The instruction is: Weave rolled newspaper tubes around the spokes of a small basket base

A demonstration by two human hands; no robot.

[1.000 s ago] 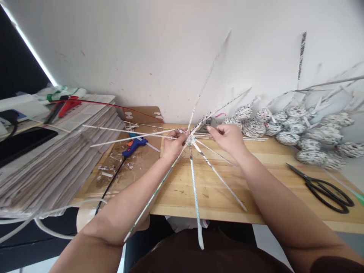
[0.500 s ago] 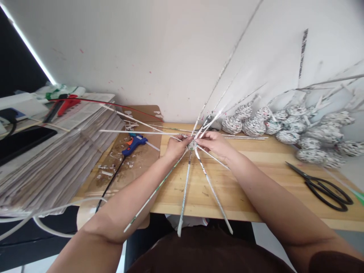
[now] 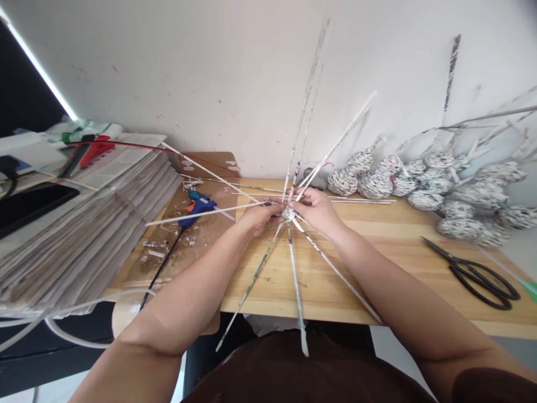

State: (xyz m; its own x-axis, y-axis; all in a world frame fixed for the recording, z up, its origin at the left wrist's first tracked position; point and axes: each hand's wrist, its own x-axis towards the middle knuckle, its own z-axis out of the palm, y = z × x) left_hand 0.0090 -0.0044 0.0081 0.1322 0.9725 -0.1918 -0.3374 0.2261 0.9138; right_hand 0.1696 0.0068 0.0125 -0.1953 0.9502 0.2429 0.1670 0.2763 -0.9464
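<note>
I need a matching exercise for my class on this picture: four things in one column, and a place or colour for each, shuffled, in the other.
Column 1
1. Glue gun
2. Scissors
3. Woven paper bulbs
4. Woven paper centre

Column 2
a. Between the left hand and the right hand
b. Black, at the right of the wooden table
c. Blue, on brown cardboard
d. Grouped by the white wall

Right pairs: 1-c, 2-b, 3-d, 4-a

On the table (image 3: 361, 285), the newspaper stack (image 3: 84, 235) lies left, woven pieces (image 3: 375, 183) right, behind the scissors (image 3: 474, 268).
</note>
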